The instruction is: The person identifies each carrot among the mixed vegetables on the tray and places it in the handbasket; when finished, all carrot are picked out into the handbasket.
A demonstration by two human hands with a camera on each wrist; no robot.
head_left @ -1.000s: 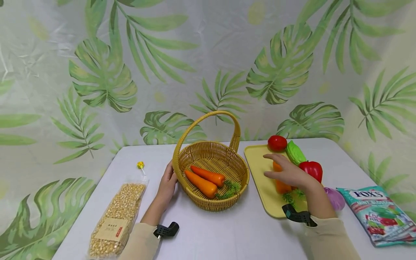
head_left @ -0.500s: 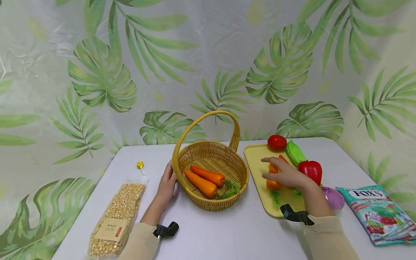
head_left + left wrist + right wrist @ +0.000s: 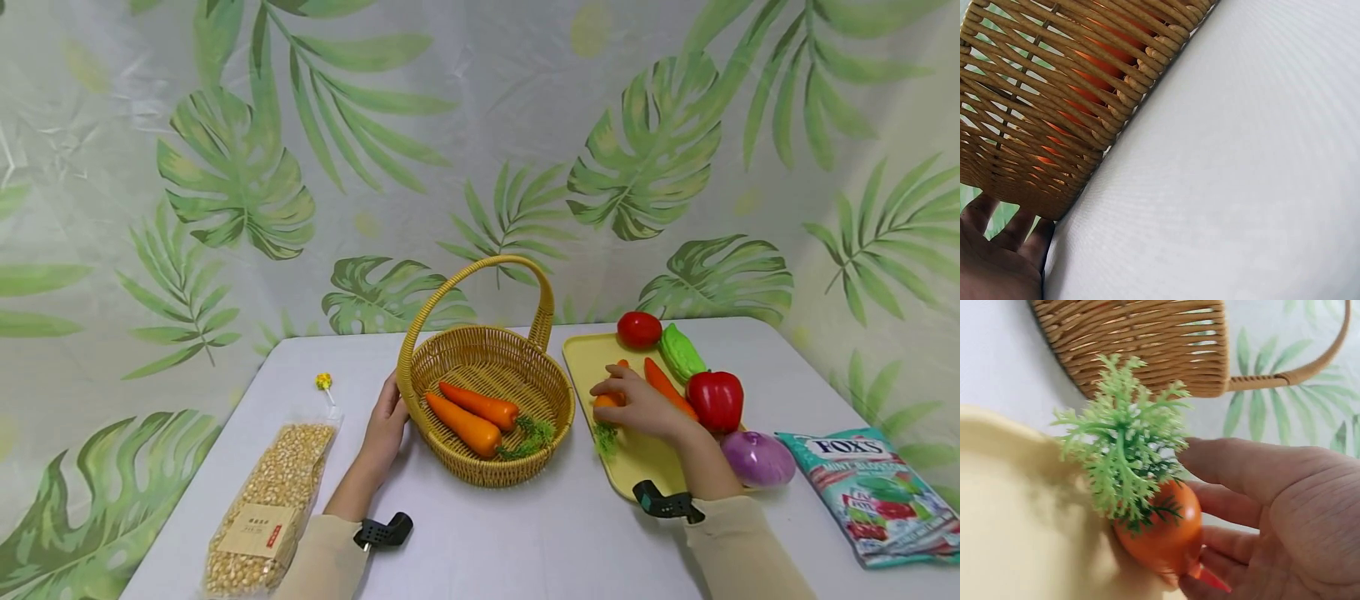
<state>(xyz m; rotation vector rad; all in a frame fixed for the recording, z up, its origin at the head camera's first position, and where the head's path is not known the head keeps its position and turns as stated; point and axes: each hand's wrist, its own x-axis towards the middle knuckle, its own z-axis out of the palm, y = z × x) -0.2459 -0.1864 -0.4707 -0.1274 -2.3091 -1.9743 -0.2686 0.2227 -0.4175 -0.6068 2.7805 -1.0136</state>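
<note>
A wicker basket [image 3: 465,342] with a tall handle stands mid-table, and two orange carrots [image 3: 465,425] with green tops lie inside it. My left hand [image 3: 386,425] rests against the basket's outer left side; the left wrist view shows its fingers [image 3: 1013,228] against the weave. Over a yellow tray [image 3: 585,362], my right hand [image 3: 641,404] grips another carrot [image 3: 1163,531] near its leafy end, close to the tray's left edge. A further carrot [image 3: 667,387] lies on the tray beyond that hand.
Around the tray's far and right sides are a tomato [image 3: 639,330], a green vegetable [image 3: 681,354], a red bell pepper [image 3: 715,400] and a purple onion [image 3: 757,458]. A candy bag [image 3: 870,496] lies far right. On the left are a bag of corn kernels [image 3: 273,492] and a yellow lollipop [image 3: 324,382].
My right hand has moved left across the tray with the carrot in its grip, uncovering the other carrot and more of the onion. The left hand and basket have stayed put.
</note>
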